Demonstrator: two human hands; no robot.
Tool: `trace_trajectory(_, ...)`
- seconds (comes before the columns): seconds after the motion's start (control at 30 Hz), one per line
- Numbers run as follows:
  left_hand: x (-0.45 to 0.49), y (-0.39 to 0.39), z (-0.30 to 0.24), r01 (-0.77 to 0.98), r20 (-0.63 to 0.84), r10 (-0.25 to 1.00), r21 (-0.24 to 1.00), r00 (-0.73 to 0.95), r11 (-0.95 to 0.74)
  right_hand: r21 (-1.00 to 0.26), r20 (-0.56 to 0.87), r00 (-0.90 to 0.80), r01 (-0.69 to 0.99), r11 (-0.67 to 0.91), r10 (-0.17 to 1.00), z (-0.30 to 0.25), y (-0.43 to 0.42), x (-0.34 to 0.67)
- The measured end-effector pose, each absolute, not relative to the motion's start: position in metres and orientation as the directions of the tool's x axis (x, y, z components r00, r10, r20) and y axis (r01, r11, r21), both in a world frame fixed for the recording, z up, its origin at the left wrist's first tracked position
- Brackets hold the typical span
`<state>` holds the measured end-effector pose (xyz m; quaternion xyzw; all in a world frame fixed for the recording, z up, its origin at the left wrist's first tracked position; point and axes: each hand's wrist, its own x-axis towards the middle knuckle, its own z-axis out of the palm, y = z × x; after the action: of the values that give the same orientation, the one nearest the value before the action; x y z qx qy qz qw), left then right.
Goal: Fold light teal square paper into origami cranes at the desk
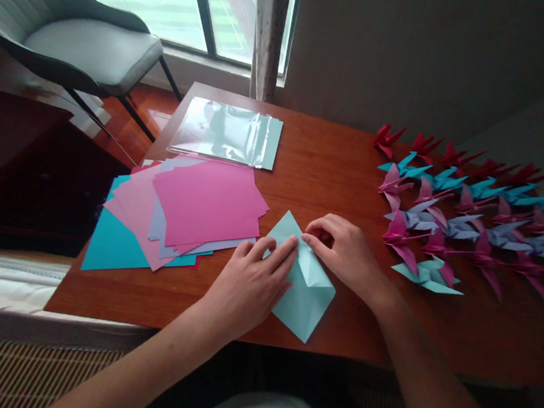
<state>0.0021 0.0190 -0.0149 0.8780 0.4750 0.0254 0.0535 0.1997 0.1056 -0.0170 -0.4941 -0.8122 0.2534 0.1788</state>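
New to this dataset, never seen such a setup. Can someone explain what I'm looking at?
There's no machine here: a person works bare-handed. The single picture comes from a camera worn on their head, looking forward and down.

On the wooden table, a fan of coloured sheets lies to the left, with a clear packet beyond it. Rows of folded paper birds stand to the right.

Between them is a partly folded mint sheet. The left hand rests its fingers on it; the right hand has its fingertips at the upper right edge. Whether they pinch it is hard to tell.
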Motion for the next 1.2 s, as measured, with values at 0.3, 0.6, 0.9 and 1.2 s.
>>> trace_trajectory(0.3,0.004,0.017,-0.013,0.843,0.033,0.85,0.114,0.525,-0.525,-0.636,0.067,-0.388,0.693,0.339,0.919,-0.019,0.079,0.214)
trace_trajectory(0.6,0.008,0.012,-0.016,0.869,0.067,0.879,0.133,0.472,-0.477,-0.658,0.088,-0.334,0.688,0.306,0.938,-0.023,0.084,0.222)
trace_trajectory(0.9,0.008,0.012,-0.016,0.872,0.067,0.878,0.103,0.475,-0.479,-0.573,0.072,-0.415,0.727,0.378,0.907,-0.027,0.101,0.212)
trace_trajectory(1.2,0.009,0.012,-0.015,0.875,0.06,0.88,0.093,0.472,-0.476,-0.467,0.056,-0.374,0.809,0.355,0.926,-0.028,0.122,0.193)
